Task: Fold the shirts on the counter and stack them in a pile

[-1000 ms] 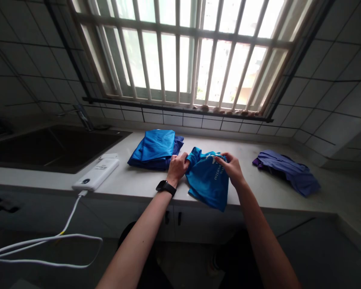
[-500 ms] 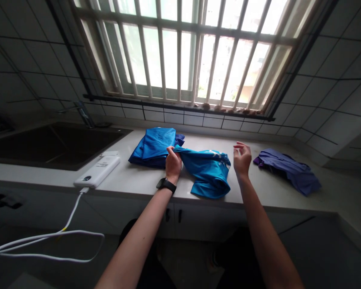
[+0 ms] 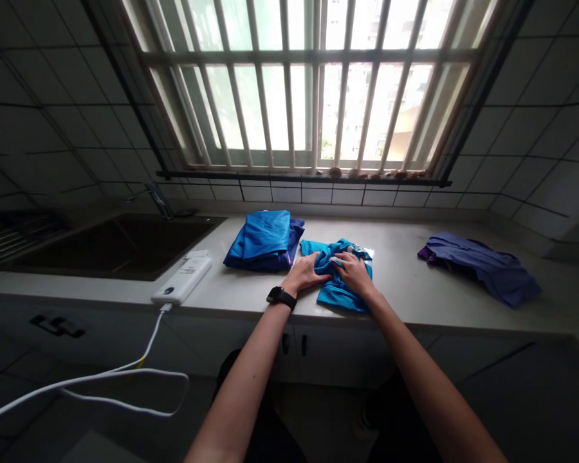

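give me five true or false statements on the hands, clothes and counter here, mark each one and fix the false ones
1. The left hand and the right hand are both on the turquoise garment. True.
2. The black watch is on the right arm. False: the black watch is on the left arm.
3. The folded blue pile lies between the sink and the turquoise garment. True.
4. The purple cloth lies in the sink. False: the purple cloth lies on the counter, to the right of the hands.
5. A white cable is plugged into the white device on the counter. True.
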Available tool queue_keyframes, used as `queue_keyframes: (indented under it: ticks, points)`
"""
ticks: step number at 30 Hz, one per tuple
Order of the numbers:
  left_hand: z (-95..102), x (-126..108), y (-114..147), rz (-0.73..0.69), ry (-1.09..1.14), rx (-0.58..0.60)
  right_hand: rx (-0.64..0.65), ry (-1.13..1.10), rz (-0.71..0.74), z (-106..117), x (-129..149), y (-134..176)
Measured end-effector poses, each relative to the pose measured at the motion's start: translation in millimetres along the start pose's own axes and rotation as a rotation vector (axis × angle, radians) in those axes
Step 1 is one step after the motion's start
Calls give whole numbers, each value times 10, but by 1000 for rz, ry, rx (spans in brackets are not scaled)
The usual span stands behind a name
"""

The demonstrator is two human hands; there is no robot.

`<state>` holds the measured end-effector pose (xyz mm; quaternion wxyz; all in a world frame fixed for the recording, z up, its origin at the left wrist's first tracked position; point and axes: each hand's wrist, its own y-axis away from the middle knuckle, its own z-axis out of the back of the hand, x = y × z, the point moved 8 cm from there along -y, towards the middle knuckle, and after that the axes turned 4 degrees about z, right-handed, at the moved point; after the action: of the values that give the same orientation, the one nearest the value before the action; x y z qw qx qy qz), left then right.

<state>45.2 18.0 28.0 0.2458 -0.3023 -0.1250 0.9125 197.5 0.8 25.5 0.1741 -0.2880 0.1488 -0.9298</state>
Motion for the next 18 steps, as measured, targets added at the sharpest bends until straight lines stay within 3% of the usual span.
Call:
queue_keyframes:
  ticks: [6,9,13,18]
  points:
    - [19,-25,12,21,-133,44,-486,-563,-144,387,-372,82]
    - [102,-37,20,63,-162,-13,-584,-760,-220,458,-480,95]
    - [140,-108,52,19,-74,-45,-479,-985,-298,393,-455,95]
    - [8,-257,41,-167,85,44,-74,-1142,-224,162,-184,128]
